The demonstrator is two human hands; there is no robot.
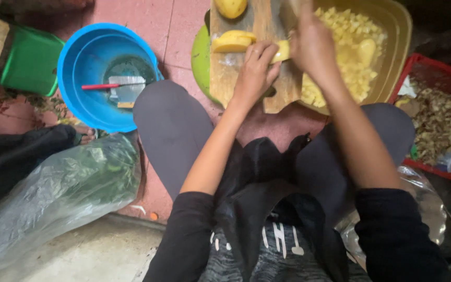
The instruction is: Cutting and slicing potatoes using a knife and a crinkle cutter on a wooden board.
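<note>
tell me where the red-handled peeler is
In the head view the peeler lies inside the blue bucket at upper left, left of the cutting board and beside the green container.

Dim, soft overhead light; dark corners, slight motion blur.

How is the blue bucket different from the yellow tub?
The blue bucket is round, while the yellow tub has straighter sides and rounded corners. The blue bucket holds a little water and a peeler with a red handle, while the yellow tub is heaped with pale yellow diced pieces. The bucket sits away from the hands; the tub lies just beyond the right hand. Both stand open on the floor.
</note>
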